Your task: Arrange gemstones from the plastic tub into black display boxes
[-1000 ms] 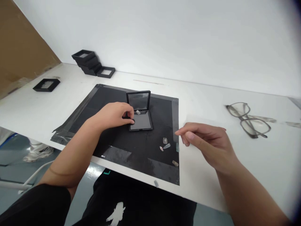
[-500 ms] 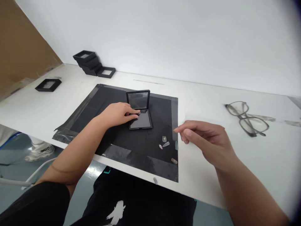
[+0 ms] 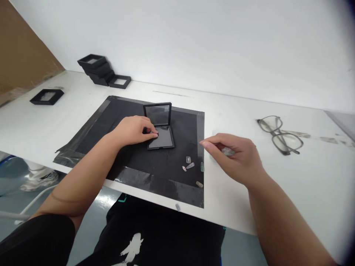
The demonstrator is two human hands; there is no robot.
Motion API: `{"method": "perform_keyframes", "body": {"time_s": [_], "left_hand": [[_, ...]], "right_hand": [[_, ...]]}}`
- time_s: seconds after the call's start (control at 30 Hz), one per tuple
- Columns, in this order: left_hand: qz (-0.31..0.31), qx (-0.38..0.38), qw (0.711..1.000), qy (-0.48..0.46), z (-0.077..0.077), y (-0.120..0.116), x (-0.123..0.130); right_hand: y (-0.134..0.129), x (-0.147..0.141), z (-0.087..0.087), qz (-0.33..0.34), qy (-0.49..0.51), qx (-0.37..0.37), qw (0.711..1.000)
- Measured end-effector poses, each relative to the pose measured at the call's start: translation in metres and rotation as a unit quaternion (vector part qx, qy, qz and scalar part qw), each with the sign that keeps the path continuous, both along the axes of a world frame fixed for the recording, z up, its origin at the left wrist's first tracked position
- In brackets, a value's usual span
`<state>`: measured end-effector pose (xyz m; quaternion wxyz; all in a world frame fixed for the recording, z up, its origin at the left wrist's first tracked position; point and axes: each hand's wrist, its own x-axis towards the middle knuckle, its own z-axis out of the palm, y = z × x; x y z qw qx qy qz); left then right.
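Observation:
An opened black case (image 3: 164, 138) with a clear-windowed lid (image 3: 157, 114) raised stands on a black mat (image 3: 183, 129). My left hand (image 3: 135, 130) reaches in from the left, its thumb and fingertips pinched together at the case's left inner side; what lies between them is too small to make out. My right hand (image 3: 235, 155) hovers at the mat's right edge, thumb and index finger pressed together, with a small clear thing (image 3: 227, 151) showing inside the curled palm. Several small nail-shaped pieces (image 3: 190, 166) lie on the mat between the case and my right hand.
Eyeglasses (image 3: 280, 135) lie on the white table (image 3: 230, 111) at the right. A stack of black frames (image 3: 97, 70) and another frame (image 3: 119, 81) stand back left, with a single one (image 3: 47, 96) farther left. One small piece (image 3: 178, 207) sits by the front edge.
My left thumb and fingertips have come together at the case. My right thumb and index finger have closed, and the clear thing in that palm now shows. The view has shifted slightly.

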<state>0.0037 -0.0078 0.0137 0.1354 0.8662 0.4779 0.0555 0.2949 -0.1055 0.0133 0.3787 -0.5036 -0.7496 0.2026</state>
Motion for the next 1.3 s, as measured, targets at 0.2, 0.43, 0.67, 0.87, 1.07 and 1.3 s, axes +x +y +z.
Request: {"method": "perform_keyframes", "body": {"time_s": [0.2,0.43,0.67,0.87,1.07,1.3], "left_hand": [[0.009,-0.028,1.0,-0.012,0.001,0.003,-0.003],[-0.018,0.02,1.0,-0.012,0.002,0.003,-0.009],[-0.037,0.043,0.997,-0.053,0.001,0.002,-0.01],[-0.083,0.105,0.979,-0.151,0.005,-0.005,-0.008],[-0.189,0.155,0.94,-0.24,0.0,-0.005,-0.007],[-0.213,0.202,0.915,-0.276,-0.006,-0.004,-0.006]], "right_hand": [[0.006,0.005,-0.011,0.002,-0.148,0.056,0.987],[0.006,0.002,-0.01,0.089,-0.233,0.066,0.966],[0.004,-0.003,-0.011,0.101,-0.296,-0.004,0.95],[0.005,-0.007,-0.016,0.094,-0.315,-0.023,0.944],[0.006,-0.007,-0.017,0.083,-0.315,-0.013,0.945],[0.008,-0.009,-0.015,0.086,-0.306,-0.03,0.948]]}}
